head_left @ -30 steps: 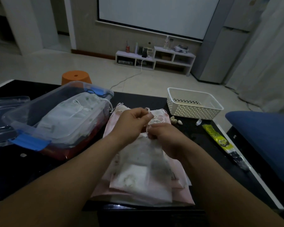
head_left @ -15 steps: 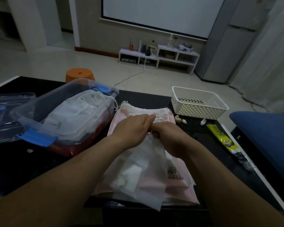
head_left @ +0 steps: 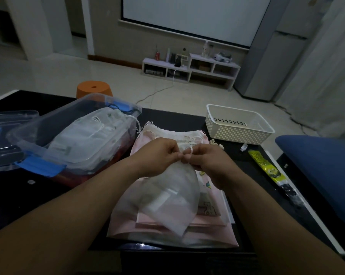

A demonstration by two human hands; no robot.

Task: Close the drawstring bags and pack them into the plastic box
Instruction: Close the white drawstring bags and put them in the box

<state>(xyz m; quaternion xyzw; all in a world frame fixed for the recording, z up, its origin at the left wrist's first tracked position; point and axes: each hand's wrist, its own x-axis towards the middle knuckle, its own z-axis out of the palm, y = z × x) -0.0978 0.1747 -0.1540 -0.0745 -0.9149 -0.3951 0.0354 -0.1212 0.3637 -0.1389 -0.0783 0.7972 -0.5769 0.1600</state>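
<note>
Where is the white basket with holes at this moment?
In the head view, the white basket stands at the far right of the black table, beyond the right hand, which pinches a drawstring bag.

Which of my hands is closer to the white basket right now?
Right. The right hand is on the near side of the white basket, by its left corner; the left hand is farther left, nearer the plastic box.

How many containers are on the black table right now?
2. The clear plastic box sits on the left, holding white bags; the white perforated basket stands far right. The clear piece further left looks like a lid.
</note>
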